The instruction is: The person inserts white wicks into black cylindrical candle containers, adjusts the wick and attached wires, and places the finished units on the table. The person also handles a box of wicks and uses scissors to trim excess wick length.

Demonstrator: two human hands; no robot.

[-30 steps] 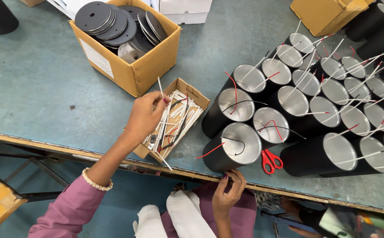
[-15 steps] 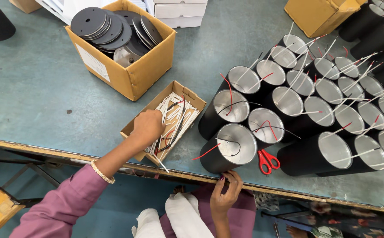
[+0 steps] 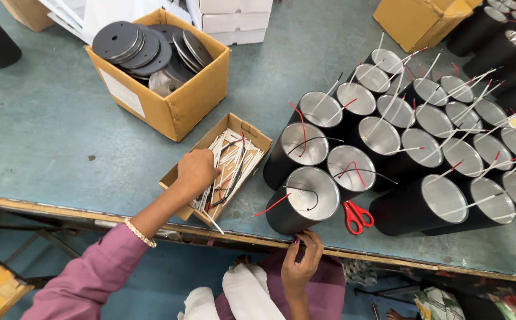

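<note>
Left hand point(image 3: 196, 172) reaching into small cardboard tray point(image 3: 178, 176) near bench point(image 3: 50, 136) front edge, fingers curling down among white sleeved wires point(image 3: 229, 160); whether pinching any, cannot tell. Right hand point(image 3: 301, 266) resting at bench edge, fingers pressed together, just below nearest black cylinder point(image 3: 302, 198). Red scissors point(image 3: 356, 214) lying beside cylinder.

The left hand point(image 3: 197, 172) covers the near end of the wire box point(image 3: 178, 170), its fingertips buried among the white wires point(image 3: 229, 160) beside it. The right hand point(image 3: 301, 265), right of that box, curls at the table edge point(image 3: 151, 222), its grasp unclear. Far right of the box, black cylinders point(image 3: 507, 189) run off frame.
</note>
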